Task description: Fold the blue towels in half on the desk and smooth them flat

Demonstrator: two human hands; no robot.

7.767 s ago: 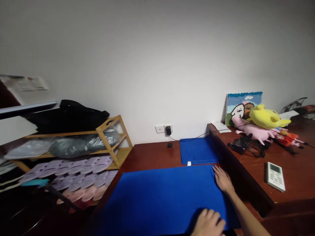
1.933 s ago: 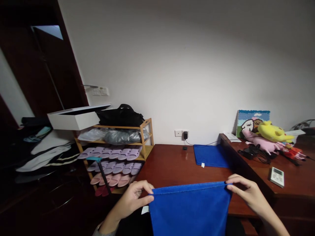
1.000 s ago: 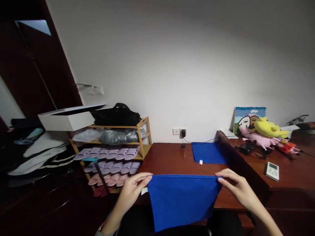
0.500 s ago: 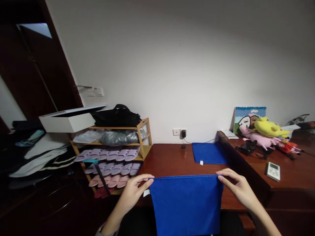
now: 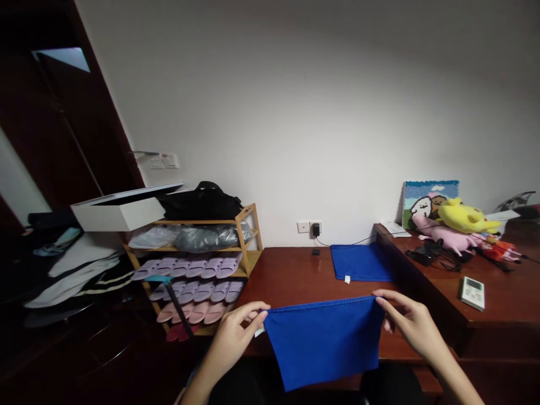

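Note:
A blue cloth [image 5: 324,340] with a stitched top edge hangs between my two hands, in front of the table's near edge. My left hand [image 5: 238,332] pinches its upper left corner, where a white tag [image 5: 259,332] shows under the fingers. The upper right corner is pinched between thumb and fingers of my right hand [image 5: 407,318]. The cloth's lower edge slants, lowest at the left. Beyond it, a second blue cloth [image 5: 361,262] lies flat on the reddish-brown table [image 5: 291,281], with a small white tag [image 5: 347,279] at its near edge.
To the left stands a wooden shoe rack [image 5: 248,236] with several slippers [image 5: 206,264] and a black bag [image 5: 202,202] on top. A raised desk section [image 5: 455,292] at right bears plush toys [image 5: 466,216], cables and a white device [image 5: 472,293]. A plugged-in adapter [image 5: 316,229] is on the wall.
The held cloth's lower edge has come up into view and now slants. My left hand has shifted slightly right and down. Both hands keep their corners.

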